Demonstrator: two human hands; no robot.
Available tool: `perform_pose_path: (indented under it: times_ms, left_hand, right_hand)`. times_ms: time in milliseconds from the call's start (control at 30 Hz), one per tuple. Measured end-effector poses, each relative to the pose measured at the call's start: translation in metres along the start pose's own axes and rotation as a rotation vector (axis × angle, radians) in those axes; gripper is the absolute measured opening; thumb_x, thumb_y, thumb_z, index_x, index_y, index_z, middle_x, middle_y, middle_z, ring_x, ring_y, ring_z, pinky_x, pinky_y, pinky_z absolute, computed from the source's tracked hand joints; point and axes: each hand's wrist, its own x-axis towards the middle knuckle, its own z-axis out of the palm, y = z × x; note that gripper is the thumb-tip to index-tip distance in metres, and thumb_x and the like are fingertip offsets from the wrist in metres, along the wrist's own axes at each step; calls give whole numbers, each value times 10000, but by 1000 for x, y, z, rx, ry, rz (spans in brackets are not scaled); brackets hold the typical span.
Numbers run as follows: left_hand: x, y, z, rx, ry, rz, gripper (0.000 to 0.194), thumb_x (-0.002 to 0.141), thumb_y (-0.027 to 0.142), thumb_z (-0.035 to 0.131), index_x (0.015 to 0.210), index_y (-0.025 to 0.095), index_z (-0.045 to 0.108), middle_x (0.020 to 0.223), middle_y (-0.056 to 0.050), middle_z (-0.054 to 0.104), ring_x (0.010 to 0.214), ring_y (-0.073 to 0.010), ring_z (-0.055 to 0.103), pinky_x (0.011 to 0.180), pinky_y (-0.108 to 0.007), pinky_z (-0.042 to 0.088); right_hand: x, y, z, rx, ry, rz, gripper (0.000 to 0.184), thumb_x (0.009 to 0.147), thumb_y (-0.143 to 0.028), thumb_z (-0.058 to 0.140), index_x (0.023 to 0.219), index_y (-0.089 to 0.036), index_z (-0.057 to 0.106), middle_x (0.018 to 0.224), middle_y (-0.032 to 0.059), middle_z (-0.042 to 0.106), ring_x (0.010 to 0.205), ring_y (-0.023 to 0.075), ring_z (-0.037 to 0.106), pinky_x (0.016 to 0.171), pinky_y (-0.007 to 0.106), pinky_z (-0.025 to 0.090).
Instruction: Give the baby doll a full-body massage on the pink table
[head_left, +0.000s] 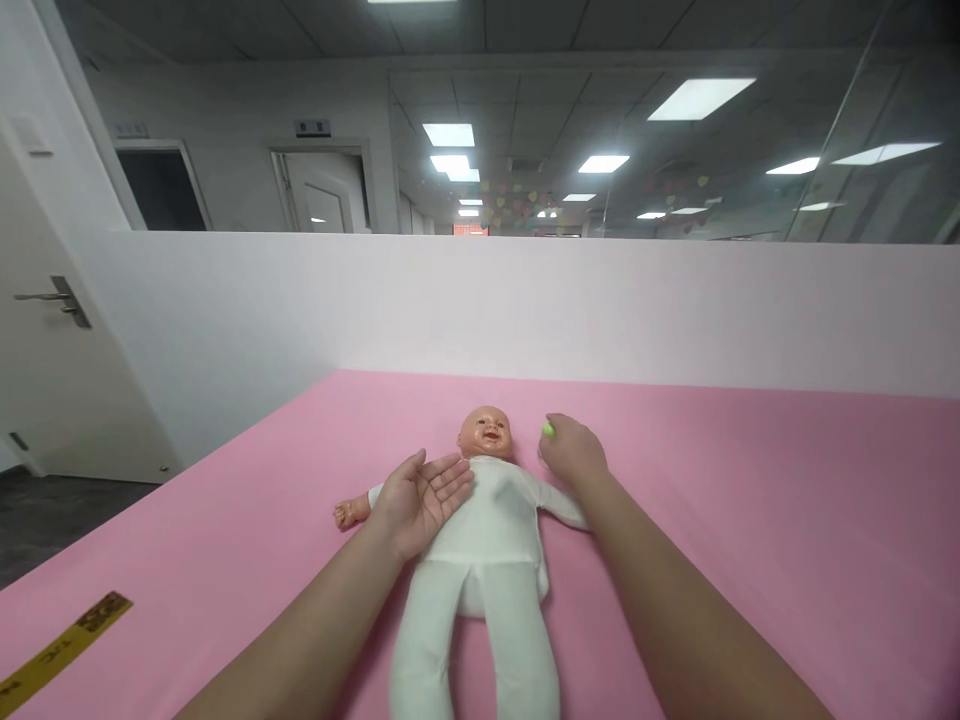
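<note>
A baby doll (487,510) with a hard plastic head and a white cloth body lies face up on a pink surface. At its chest and shoulder, my left hand (429,497) is palm up with fingers stretched out and holds nothing; whether it touches the cloth I cannot tell. My right hand (574,450) is closed beside the doll's head, above its arm. A small bright green rounded thing (548,429) pokes out of that fist, the rest of it hidden by the fingers. My left forearm hides part of the doll's arm.
The pink tabletop (750,520) spreads out on both sides. Yellow tape (67,648) with dark print is stuck at the lower left. A low white wall (570,310) closes off the back, with glass above. A door (60,370) stands on the left.
</note>
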Motion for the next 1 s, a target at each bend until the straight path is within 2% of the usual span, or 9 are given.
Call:
perform_pose_path:
  times_ms: [67, 133, 267, 367, 467, 600, 767, 867, 1000]
  left_hand:
    - [4, 0, -7, -33, 12, 9, 517, 997, 393, 544, 1393, 60, 553, 1313, -238, 669, 1170, -325, 715, 982, -428, 634]
    - [6, -1, -8, -48, 21, 25, 531, 1001, 424, 542, 1388, 60, 555, 1324, -242, 662, 1187, -327, 707, 988, -425, 631]
    - [2, -6, -2, -68, -1, 39, 655, 979, 587, 531, 1349, 49, 588, 1360, -260, 636, 1276, -327, 657, 1055, -410, 593]
    - [-5, -9, 1, -46, -92, 92, 826, 908, 773, 489, 1345, 83, 614, 1397, -257, 613, 1363, -351, 587, 1103, -455, 554]
    - [-9, -8, 1, 11, -77, 135, 886, 869, 828, 465, 1398, 128, 591, 1397, -248, 615, 1389, -380, 557, 1125, -549, 514]
    - [-10, -1, 1, -5, -55, 91, 823, 916, 736, 478, 1433, 99, 554, 1385, -256, 618, 1362, -374, 581, 1146, -541, 497]
    - [-9, 11, -2, -17, 6, 144, 784, 936, 698, 484, 1398, 71, 571, 1380, -256, 620, 1327, -358, 611, 1120, -494, 531]
    - [-9, 14, -5, 14, 30, 224, 768, 937, 707, 476, 1399, 101, 574, 1391, -241, 616, 1350, -338, 597, 1115, -465, 538]
    - [-14, 9, -4, 57, -72, 243, 798, 932, 754, 420, 1424, 143, 567, 1449, -224, 581, 1417, -346, 531, 1161, -517, 481]
  right_hand:
    - [-7, -21, -12, -18, 13, -47, 516, 934, -234, 544, 1443, -164, 594, 1515, 145, 564, 1344, 306, 562, 1098, 403, 418]
    - [-24, -53, -28, -39, 13, -165, 480, 933, -278, 585, 1393, -148, 626, 1435, 179, 619, 1336, 330, 557, 1136, 444, 374]
    - [-84, -126, -51, 170, -149, -503, 446, 943, -434, 635, 1306, -180, 672, 1349, 171, 670, 1290, 364, 578, 1164, 533, 320]
    - [-124, -158, -51, 353, -375, -729, 834, 863, -675, 692, 1515, -189, 510, 1496, 163, 570, 1416, 386, 478, 1217, 537, 272]
    - [-137, -162, -38, 371, -426, -757, 1124, 822, -779, 672, 1643, -112, 291, 1647, 207, 367, 1562, 411, 240, 1279, 577, 104]
    - [-127, -151, -26, 285, -441, -693, 1034, 909, -742, 587, 1646, -81, 287, 1693, 203, 257, 1600, 373, 140, 1295, 561, 26]
    - [-129, -155, -37, 311, -476, -661, 1019, 890, -780, 593, 1610, -91, 382, 1643, 211, 373, 1584, 400, 187, 1287, 582, 103]
    - [-137, -160, -46, 456, -478, -734, 1004, 899, -794, 578, 1645, -171, 326, 1679, 154, 329, 1593, 366, 179, 1290, 535, 155]
    - [-140, -161, -48, 599, -538, -742, 1029, 972, -792, 440, 1667, -72, 199, 1708, 197, 220, 1605, 345, 138, 1302, 497, 119]
